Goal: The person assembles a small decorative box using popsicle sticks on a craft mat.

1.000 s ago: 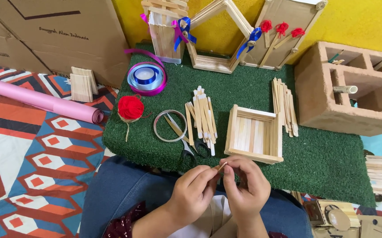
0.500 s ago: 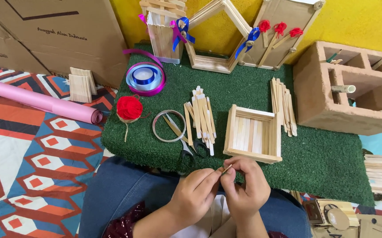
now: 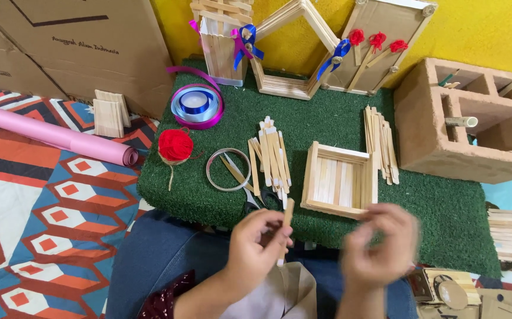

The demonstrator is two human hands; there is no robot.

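Your left hand [image 3: 256,245] grasps wooden craft stick [image 3: 286,221] upright, above your lap, just before green mat [image 3: 445,218]. Right hand [image 3: 380,245] blurred, grip state cannot tell, seems holding nothing. Stick light, stiff, thin, can snap; hold it near middle, pinch flat faces.

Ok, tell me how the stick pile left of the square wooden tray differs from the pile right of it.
The left stick pile lies loose and fanned, its sticks crossing at angles; the right stick pile is tighter, sticks nearly parallel. The left pile sits next to scissors and a metal ring; the right pile lies by the brick block. Both are pale wooden sticks on the green mat.
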